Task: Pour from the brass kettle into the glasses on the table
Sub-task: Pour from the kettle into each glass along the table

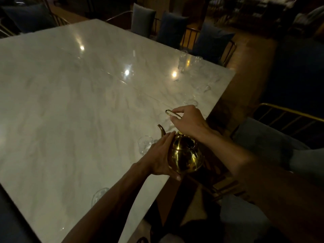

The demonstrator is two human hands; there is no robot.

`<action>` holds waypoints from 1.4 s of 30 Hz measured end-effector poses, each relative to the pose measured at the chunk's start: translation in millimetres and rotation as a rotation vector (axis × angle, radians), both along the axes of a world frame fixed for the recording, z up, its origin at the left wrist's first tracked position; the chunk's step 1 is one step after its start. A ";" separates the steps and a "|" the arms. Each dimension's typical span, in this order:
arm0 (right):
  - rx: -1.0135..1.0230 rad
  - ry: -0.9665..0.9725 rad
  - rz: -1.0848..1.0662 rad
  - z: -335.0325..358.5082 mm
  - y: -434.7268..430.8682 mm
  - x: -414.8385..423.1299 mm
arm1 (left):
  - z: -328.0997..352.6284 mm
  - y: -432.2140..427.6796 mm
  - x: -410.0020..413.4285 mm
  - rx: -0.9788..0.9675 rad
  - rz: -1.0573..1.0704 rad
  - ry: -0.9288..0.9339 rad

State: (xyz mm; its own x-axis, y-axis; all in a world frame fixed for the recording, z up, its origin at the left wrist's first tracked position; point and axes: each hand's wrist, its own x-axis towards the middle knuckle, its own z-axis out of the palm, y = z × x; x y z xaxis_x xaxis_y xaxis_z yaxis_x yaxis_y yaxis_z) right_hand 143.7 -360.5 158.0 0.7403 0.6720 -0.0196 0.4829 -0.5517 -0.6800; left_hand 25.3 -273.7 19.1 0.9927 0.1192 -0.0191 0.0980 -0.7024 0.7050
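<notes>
Both hands hold the round brass kettle (185, 156) at the near right edge of the white marble table (70, 102): left hand (162, 155) flat against its side, right hand (188, 121) gripping its wire handle (172, 114). Clear glasses (144, 144) barely show in the dimness; the left forearm (112, 207) partly hides one.

Dim room. White marble table (70, 102), lamp glints on top. Gold-framed chairs (191, 37), blue cushions (173, 27) along far side. Wooden floor (254, 50) at right.

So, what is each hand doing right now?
Left hand: open, fingers flat against the brass kettle.
Right hand: closed on its wire handle.
</notes>
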 end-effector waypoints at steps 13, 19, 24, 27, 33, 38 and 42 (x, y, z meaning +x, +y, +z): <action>0.057 0.339 0.023 11.1 3.5 84.0 | 5.8 15.5 77.4 0.044 -0.060 -0.096; -0.003 0.241 0.186 -0.4 20.1 128.6 | -10.6 16.8 111.9 0.022 0.030 -0.147; -0.088 0.198 0.301 -13.0 39.6 153.5 | -18.7 3.7 128.6 -0.093 0.154 -0.117; -0.138 0.160 0.342 -16.5 47.6 160.2 | -24.9 1.3 133.0 -0.125 0.179 -0.111; -0.189 0.076 0.415 -22.7 62.6 165.4 | -35.1 3.3 136.5 -0.178 0.210 -0.075; -0.238 -0.052 0.455 -28.1 73.1 160.0 | -36.6 7.2 139.2 -0.186 0.228 -0.056; -0.280 -0.122 0.455 -32.7 82.2 160.4 | -40.2 8.3 143.8 -0.194 0.261 -0.039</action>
